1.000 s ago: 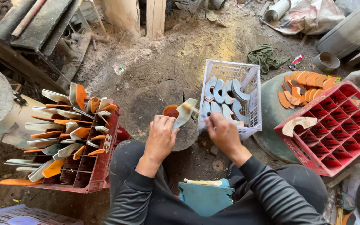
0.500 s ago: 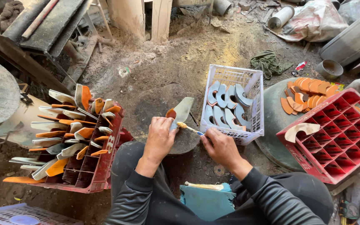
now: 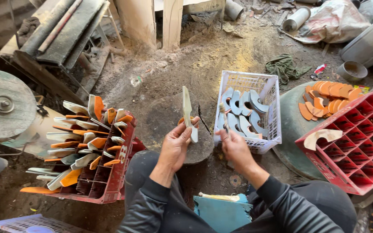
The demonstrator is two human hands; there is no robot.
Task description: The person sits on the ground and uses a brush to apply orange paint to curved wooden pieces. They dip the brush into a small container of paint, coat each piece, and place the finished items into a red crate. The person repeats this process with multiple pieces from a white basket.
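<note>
Red crate (image 3: 109,181), left of the stump (image 3: 182,133): curved orange and pale pieces. Your left hand (image 3: 175,144), over the stump: fingers gripping a pale curved piece (image 3: 188,113), upright. Your right hand (image 3: 234,144), just right: fingers closed on a thin tool (image 3: 224,117). White basket (image 3: 269,108), right of the stump: grey pieces.

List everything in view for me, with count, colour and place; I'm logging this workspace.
curved piece: one, pale grey-green, upright in the left hand
thin tool: one, dark, in the right hand
white basket: one, centre, holding grey curved pieces
left red crate: one, holding many grey and orange pieces
right red crate: one, a pale curved piece on top
orange pieces: a pile, upper right, on a round drum
round block: one, brown, under the hands
left hand: fingers around the curved piece
right hand: fingers pinching the tool
</note>
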